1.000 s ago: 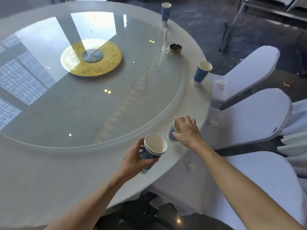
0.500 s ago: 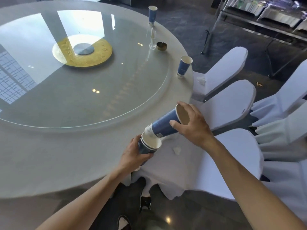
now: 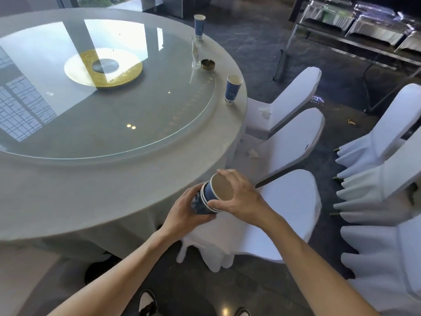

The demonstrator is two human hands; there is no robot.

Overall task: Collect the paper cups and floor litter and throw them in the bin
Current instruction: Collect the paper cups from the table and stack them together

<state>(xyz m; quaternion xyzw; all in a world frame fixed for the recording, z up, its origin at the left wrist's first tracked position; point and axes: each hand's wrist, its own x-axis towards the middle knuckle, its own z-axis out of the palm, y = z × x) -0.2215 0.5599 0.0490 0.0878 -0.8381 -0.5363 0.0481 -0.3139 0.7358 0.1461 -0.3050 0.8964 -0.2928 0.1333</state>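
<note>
picked-up cup now nested in cup stack [image 3: 208, 199], both hands' fingers [image 3: 218, 202] clamped round it, off table edge [image 3: 237, 124], above chair [image 3: 284, 201]

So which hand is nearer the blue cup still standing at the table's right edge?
Right. The right hand grips the stacked cups at their rim, on the side toward the standing cup. The left hand wraps the stack's base, lower and farther from it.
</note>
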